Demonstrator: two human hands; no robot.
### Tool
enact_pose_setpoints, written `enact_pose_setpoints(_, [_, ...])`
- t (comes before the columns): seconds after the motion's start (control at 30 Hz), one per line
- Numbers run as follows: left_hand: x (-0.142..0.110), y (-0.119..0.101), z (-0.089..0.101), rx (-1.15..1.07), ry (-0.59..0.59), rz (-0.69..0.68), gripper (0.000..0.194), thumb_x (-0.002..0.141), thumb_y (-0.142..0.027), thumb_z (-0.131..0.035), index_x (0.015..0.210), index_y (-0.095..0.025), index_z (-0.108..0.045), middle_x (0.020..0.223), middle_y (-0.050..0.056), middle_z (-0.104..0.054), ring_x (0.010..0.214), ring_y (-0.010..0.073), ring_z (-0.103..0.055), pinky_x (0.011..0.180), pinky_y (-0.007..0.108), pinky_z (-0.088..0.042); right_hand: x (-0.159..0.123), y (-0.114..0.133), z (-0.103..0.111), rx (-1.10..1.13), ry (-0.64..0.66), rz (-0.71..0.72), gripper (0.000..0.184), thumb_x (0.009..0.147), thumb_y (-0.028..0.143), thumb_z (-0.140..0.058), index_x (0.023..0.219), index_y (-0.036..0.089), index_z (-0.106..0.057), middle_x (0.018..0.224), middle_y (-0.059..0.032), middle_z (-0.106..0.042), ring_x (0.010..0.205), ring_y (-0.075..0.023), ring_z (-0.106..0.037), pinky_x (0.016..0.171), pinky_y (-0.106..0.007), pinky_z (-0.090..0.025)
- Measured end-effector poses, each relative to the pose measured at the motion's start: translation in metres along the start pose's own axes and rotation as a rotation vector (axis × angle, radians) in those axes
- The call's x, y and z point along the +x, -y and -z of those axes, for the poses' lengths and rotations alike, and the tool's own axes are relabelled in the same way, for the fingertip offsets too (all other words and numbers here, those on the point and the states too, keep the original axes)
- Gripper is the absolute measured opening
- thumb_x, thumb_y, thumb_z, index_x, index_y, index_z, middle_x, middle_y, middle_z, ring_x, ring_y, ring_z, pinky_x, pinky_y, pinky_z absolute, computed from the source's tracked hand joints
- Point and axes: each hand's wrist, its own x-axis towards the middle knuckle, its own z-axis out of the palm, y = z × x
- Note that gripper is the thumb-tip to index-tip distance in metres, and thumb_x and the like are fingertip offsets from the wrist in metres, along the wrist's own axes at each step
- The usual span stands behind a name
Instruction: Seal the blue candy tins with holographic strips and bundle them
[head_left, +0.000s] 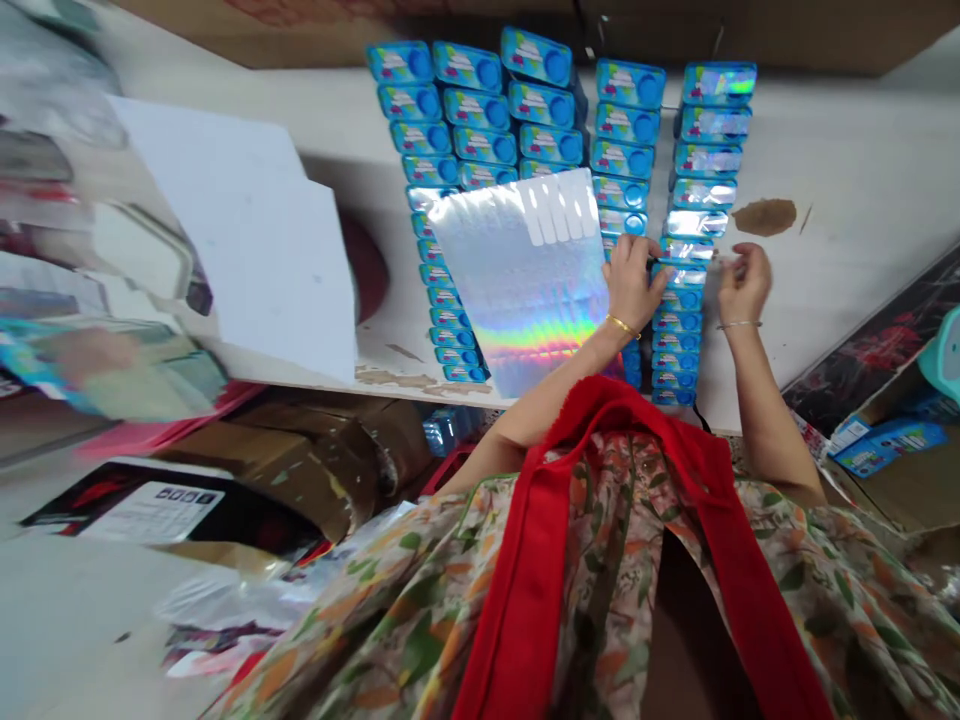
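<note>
My left hand (631, 282) is at the left edge of the rightmost row of small blue boxes (676, 322). Its thumb and forefinger close about the end of one box there. Just right of that row, my right hand (745, 282) has its fingers curled in a pinch; whatever they hold is too small to make out. Shiny strips lie across the tops of several boxes in the far part of this row. Left of my hands, a silvery rainbow sheet (525, 270) with pale strip shapes at its far edge rests over other rows of blue boxes (480, 146).
White paper sheets (262, 230) lie on the white table (810, 130) at left, beside a dark red round object (367, 265). Brown cardboard (480, 35) runs along the far edge. Cartons (300, 450) stand below on the left; an open carton (885, 490) is at right.
</note>
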Motion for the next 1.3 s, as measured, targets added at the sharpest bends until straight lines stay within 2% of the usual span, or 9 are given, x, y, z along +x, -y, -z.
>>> enact_pose_setpoints(0.13, [0.034,0.046,0.069,-0.021,-0.09,-0.122,0.038,0.104,-0.054,-0.044,0.118,-0.025,-0.064,0.107,0.009,-0.068,0.106,0.0245,-0.065,0.101,0.044,-0.051,0.029,0.066,-0.003,-0.046,0.026,0.197,0.04,0.106,0.046,-0.038,0.116,0.022,-0.068,0.097,-0.0084,-0.062,0.1,-0.0249,-0.058,0.097,-0.049,-0.048])
enact_pose_setpoints(0.27, [0.069,0.093,0.139,0.136,-0.217,0.008,0.038,0.097,-0.058,-0.055,0.114,-0.028,-0.07,0.121,0.013,-0.067,0.123,0.0337,-0.057,0.113,0.053,-0.04,0.051,0.148,-0.072,0.029,0.301,0.381,0.037,0.106,0.047,-0.041,0.121,0.025,-0.067,0.112,-0.0094,-0.063,0.114,-0.0283,-0.056,0.106,-0.053,-0.044])
enact_pose_setpoints(0.4, [0.081,0.113,0.161,0.095,-0.194,0.06,0.036,0.089,-0.063,-0.065,0.099,-0.029,-0.071,0.111,0.011,-0.068,0.124,0.0342,-0.056,0.115,0.053,-0.037,0.065,0.188,-0.146,0.09,0.481,0.376,0.026,0.104,0.043,-0.05,0.11,0.023,-0.066,0.114,-0.0078,-0.062,0.122,-0.029,-0.053,0.113,-0.056,-0.04])
enact_pose_setpoints(0.5, [0.08,0.115,0.16,0.08,-0.135,0.056,0.037,0.092,-0.063,-0.062,0.098,-0.027,-0.071,0.108,0.01,-0.068,0.124,0.0331,-0.057,0.115,0.053,-0.036,0.072,0.197,-0.163,0.129,0.523,0.307,0.026,0.106,0.041,-0.05,0.094,0.021,-0.061,0.105,-0.0063,-0.059,0.123,-0.0272,-0.053,0.115,-0.054,-0.039])
enact_pose_setpoints(0.8, [0.068,0.108,0.165,0.019,-0.02,0.054,0.027,0.088,-0.052,-0.069,0.101,-0.028,-0.07,0.121,0.01,-0.072,0.127,0.0356,-0.058,0.119,0.057,-0.027,0.076,0.204,-0.154,0.047,0.573,0.239,0.026,0.103,0.044,-0.056,0.088,0.024,-0.052,0.097,-0.0065,-0.058,0.119,-0.0245,-0.046,0.116,-0.048,-0.034])
enact_pose_setpoints(1.0, [-0.001,0.056,0.17,0.112,-0.063,0.025,0.02,0.092,-0.045,-0.066,0.089,-0.025,-0.065,0.105,0.009,-0.073,0.111,0.0306,-0.064,0.113,0.054,-0.035,0.081,0.2,-0.158,-0.005,0.527,0.276,0.013,0.102,0.038,-0.057,0.105,0.026,-0.063,0.121,-0.0089,-0.063,0.125,-0.0303,-0.051,0.115,-0.053,-0.035])
enact_pose_setpoints(1.13, [-0.038,0.019,0.173,-0.149,-0.307,0.128,0.027,0.095,-0.051,-0.066,0.086,-0.025,-0.062,0.087,0.002,-0.067,0.09,0.0207,-0.067,0.1,0.043,-0.048,0.059,0.188,-0.127,0.218,0.438,0.301,0.044,0.101,0.064,-0.044,0.113,0.028,-0.067,0.12,-0.0096,-0.064,0.123,-0.0284,-0.056,0.113,-0.051,-0.042])
enact_pose_setpoints(1.23, [-0.044,0.001,0.163,-0.431,-0.38,0.224,0.031,0.092,-0.055,-0.07,0.088,-0.026,-0.059,0.082,0.0,-0.062,0.082,0.0159,-0.066,0.085,0.033,-0.053,0.015,0.172,-0.086,0.573,0.489,0.058,0.081,0.096,0.083,-0.016,0.109,0.024,-0.069,0.104,-0.0072,-0.069,0.101,-0.0211,-0.064,0.099,-0.044,-0.053])
enact_pose_setpoints(1.3, [-0.044,-0.007,0.149,-0.554,-0.343,0.259,0.033,0.089,-0.054,-0.074,0.087,-0.026,-0.058,0.081,-0.001,-0.062,0.08,0.0143,-0.065,0.08,0.031,-0.054,-0.019,0.162,-0.058,0.682,0.561,-0.1,0.083,0.092,0.087,-0.019,0.108,0.022,-0.069,0.097,-0.0054,-0.071,0.09,-0.0177,-0.066,0.088,-0.039,-0.055])
